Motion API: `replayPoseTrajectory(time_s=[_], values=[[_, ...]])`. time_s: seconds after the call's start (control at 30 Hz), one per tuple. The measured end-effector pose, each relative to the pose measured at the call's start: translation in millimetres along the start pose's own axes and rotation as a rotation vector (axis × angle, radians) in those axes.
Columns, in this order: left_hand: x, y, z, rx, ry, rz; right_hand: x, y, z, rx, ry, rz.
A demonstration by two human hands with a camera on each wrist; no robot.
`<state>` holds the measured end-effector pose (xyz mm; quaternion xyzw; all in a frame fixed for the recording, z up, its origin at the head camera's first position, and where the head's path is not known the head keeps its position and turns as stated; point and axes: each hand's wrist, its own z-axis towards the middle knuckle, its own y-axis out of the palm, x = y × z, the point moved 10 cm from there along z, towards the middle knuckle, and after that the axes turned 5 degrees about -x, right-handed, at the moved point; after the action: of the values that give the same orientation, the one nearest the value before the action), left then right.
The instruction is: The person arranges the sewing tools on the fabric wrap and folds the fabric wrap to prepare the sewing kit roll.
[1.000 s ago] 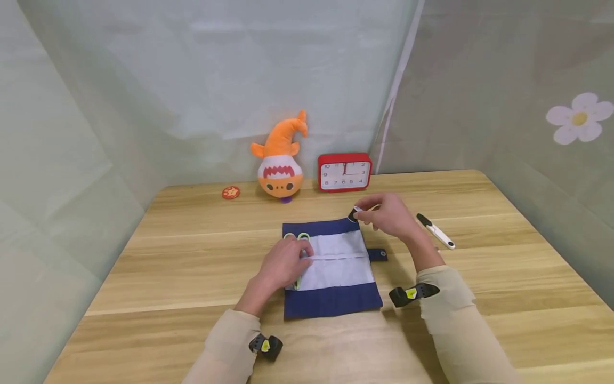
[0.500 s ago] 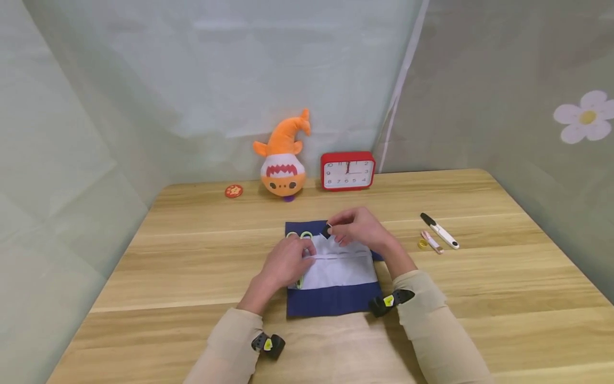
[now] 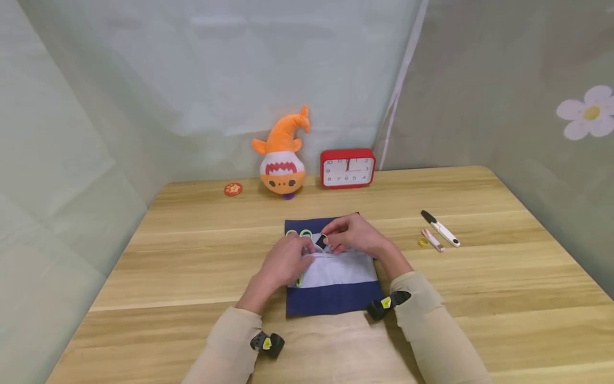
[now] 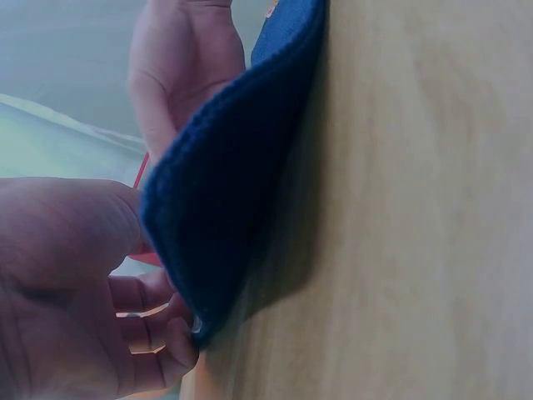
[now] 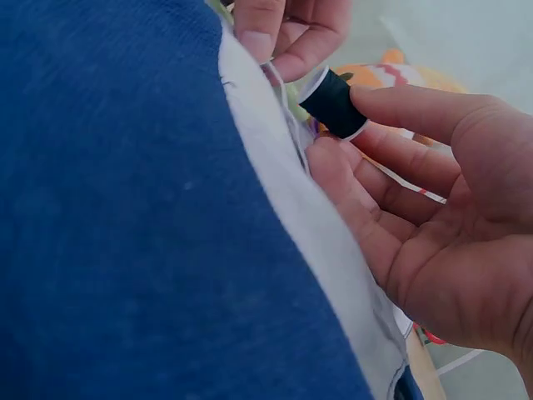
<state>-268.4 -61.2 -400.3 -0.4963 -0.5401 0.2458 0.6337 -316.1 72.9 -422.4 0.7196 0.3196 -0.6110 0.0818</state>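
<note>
The right hand has moved its pinched spool lower, so it's near the pocket the left hand grips.

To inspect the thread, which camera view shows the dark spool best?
Right wrist: the spool appears large, pinched by the right hand. The head view shows it small, partly covered; left wrist view, not at all.

Left hand curled, right hand pinching, forearms angled inward
</note>
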Motion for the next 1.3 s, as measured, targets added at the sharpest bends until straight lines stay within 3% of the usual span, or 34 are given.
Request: replayPoseTrajectory(time_s=[0.6,1.3], values=[[1.2,-2.4,-1.4,0.016,0.013,0.003,1.4,3.3,5.2,0.036,0.005,-0.045],[5.4,-10.0,-4.6,0.069,0.023,0.014,-5.7,6.4,1.9,0.031,-0.056,-0.087]])
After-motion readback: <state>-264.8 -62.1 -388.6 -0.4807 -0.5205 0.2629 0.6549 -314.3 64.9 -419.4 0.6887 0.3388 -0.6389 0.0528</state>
